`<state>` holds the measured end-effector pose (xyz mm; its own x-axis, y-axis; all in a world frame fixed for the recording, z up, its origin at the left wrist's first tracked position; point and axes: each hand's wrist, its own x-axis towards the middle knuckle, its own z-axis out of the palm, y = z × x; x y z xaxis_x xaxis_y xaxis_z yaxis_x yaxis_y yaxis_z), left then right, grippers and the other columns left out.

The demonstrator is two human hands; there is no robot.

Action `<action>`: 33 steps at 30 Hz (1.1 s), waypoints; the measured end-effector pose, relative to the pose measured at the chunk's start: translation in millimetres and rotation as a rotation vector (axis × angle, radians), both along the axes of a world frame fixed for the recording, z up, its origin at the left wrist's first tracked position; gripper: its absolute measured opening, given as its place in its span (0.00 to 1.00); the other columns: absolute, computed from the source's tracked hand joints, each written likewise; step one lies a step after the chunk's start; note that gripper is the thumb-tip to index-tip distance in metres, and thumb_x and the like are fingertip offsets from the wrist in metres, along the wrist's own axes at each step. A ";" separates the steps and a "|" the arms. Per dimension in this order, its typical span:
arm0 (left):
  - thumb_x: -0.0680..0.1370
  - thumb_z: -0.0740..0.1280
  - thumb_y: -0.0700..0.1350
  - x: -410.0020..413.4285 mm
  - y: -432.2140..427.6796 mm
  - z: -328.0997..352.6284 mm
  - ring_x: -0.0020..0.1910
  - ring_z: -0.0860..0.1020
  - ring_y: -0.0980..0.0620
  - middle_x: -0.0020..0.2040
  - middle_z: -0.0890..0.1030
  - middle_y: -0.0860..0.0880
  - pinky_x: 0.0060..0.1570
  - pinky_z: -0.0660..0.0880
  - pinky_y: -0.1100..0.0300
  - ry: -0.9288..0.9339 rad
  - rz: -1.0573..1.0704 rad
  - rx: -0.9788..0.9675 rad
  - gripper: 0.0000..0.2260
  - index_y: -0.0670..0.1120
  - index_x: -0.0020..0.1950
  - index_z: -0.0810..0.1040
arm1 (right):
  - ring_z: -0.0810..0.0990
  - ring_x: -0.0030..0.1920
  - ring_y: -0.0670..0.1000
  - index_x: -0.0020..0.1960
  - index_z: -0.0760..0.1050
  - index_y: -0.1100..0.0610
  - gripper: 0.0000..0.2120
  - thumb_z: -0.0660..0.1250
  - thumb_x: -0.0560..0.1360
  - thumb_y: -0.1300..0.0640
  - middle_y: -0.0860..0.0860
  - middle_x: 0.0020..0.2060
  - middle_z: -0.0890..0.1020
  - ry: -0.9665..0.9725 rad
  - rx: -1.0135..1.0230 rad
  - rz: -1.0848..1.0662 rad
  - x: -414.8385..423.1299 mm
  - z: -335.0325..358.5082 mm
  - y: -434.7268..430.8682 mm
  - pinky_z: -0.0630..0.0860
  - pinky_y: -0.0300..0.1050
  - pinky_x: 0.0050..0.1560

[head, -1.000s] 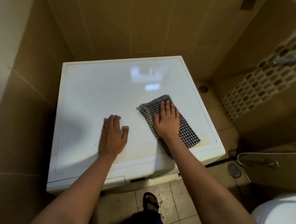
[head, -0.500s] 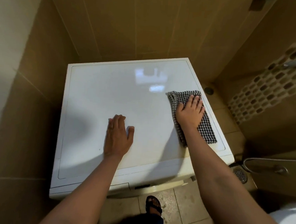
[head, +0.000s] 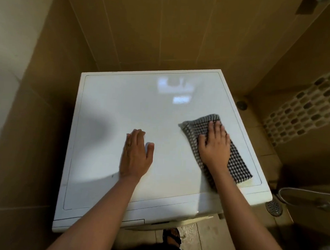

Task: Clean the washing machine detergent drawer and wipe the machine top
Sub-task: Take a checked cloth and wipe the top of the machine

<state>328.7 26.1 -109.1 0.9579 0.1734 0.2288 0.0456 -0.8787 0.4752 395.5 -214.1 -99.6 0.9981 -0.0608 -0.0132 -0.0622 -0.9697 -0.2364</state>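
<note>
The white washing machine top fills the middle of the head view, glossy with a window reflection near its back. My right hand lies flat on a black-and-white checked cloth, pressing it onto the right side of the top. My left hand rests palm down on the bare top near the middle, fingers together, holding nothing. The detergent drawer front shows as a closed panel on the machine's front edge, partly hidden by my left arm.
Brown tiled walls close in behind and left of the machine. A mosaic strip runs on the right wall. Two floor drains and a metal hose lie to the right. My sandalled foot stands on the tiled floor.
My right hand slid the cloth from the middle to the far right edge, then back toward the near right part. The left hand stayed in place.
</note>
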 end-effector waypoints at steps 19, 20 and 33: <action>0.79 0.55 0.49 1.1 -2.0 4.6 0.70 0.69 0.44 0.68 0.74 0.42 0.75 0.58 0.52 0.057 0.045 -0.045 0.21 0.38 0.67 0.73 | 0.53 0.77 0.52 0.78 0.53 0.53 0.34 0.41 0.76 0.40 0.52 0.77 0.55 0.031 0.018 0.145 38.0 1.8 33.0 0.47 0.52 0.75; 0.79 0.55 0.48 2.7 -2.8 5.2 0.70 0.69 0.44 0.68 0.74 0.42 0.75 0.57 0.52 0.055 0.050 -0.053 0.21 0.38 0.67 0.73 | 0.54 0.76 0.53 0.78 0.54 0.54 0.34 0.41 0.76 0.40 0.53 0.77 0.56 0.014 0.009 0.098 52.5 2.2 22.7 0.48 0.52 0.75; 0.79 0.58 0.45 4.0 -2.9 4.8 0.71 0.68 0.45 0.67 0.74 0.42 0.75 0.56 0.54 0.072 0.053 -0.069 0.19 0.38 0.67 0.72 | 0.44 0.77 0.57 0.79 0.45 0.56 0.31 0.45 0.80 0.43 0.55 0.78 0.47 0.122 -0.009 -0.044 192.2 7.1 61.3 0.41 0.58 0.75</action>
